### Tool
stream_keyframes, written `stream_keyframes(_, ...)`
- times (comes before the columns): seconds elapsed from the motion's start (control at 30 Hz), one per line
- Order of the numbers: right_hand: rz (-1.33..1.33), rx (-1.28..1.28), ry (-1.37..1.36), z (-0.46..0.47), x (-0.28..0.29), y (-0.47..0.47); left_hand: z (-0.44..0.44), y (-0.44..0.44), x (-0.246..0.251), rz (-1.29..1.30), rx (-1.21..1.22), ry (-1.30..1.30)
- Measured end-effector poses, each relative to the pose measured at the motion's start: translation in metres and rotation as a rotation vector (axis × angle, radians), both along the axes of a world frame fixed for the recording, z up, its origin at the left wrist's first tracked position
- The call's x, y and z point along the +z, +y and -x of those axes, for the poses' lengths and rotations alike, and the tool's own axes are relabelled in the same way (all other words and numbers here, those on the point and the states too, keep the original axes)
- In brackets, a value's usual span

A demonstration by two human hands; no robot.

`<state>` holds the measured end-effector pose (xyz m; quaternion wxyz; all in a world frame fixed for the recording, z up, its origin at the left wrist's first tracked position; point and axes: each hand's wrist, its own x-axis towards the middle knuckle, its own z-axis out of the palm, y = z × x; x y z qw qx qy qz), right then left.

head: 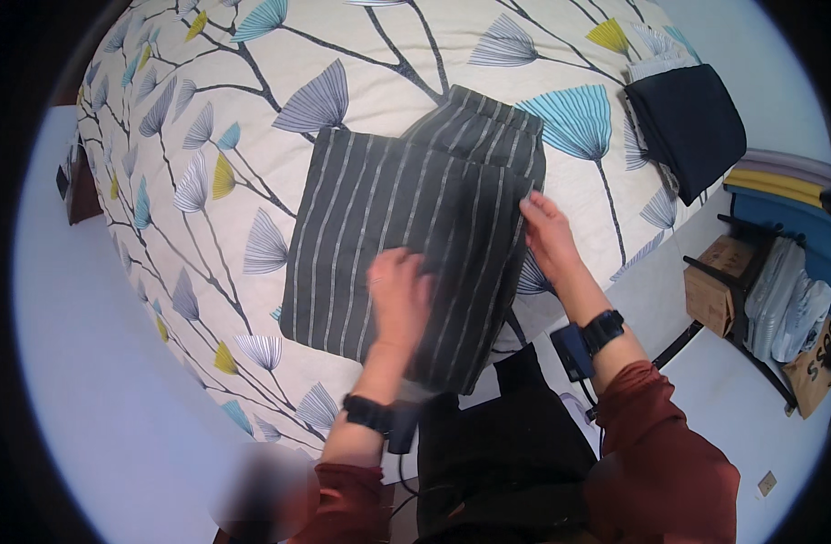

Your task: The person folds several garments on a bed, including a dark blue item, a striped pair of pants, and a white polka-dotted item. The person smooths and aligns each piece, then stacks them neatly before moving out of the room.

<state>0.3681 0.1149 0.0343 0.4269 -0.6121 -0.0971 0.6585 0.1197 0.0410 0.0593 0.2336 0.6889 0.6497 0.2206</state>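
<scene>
Dark grey striped trousers (395, 204) with an elastic waistband lie partly folded on a bed with a patterned cover (238, 204). The waistband part sticks out at the top right from under a broad folded layer. My left hand (398, 292) is over the lower middle of the fabric, blurred, with its fingers bent; whether it grips any cloth is unclear. My right hand (548, 231) has thumb and fingers pinched at the right edge of the trousers, just below the waistband. Both wrists wear black bands with small devices and cables.
A stack of folded dark clothes (688, 129) lies at the bed's right edge. Beyond it stand a black rack (749, 272), a cardboard box (718, 282), plastic-wrapped items (783, 306) and a brown paper bag (810, 374). Folded coloured textiles (783, 183) are above the rack.
</scene>
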Motion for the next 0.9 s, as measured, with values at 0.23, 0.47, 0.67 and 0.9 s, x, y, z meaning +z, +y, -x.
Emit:
stream_keyframes(0.23,0.009,0.202,-0.225,-0.009,-0.013,0.022,-0.123,0.061,-0.005,0.171,0.174,-0.416)
stream_keyframes(0.47,-0.007,0.222,-0.258,-0.015,-0.021,0.03,-0.141,0.088,-0.029,0.053,0.13,-0.253)
stream_keyframes(0.67,-0.073,0.192,-0.046,-0.013,-0.016,0.03,-0.154,0.068,-0.043,0.028,-0.005,-0.28)
stream_keyframes(0.9,-0.485,0.458,-0.48,0.014,0.008,0.019,-0.092,0.102,0.019,-0.155,-0.073,-0.212)
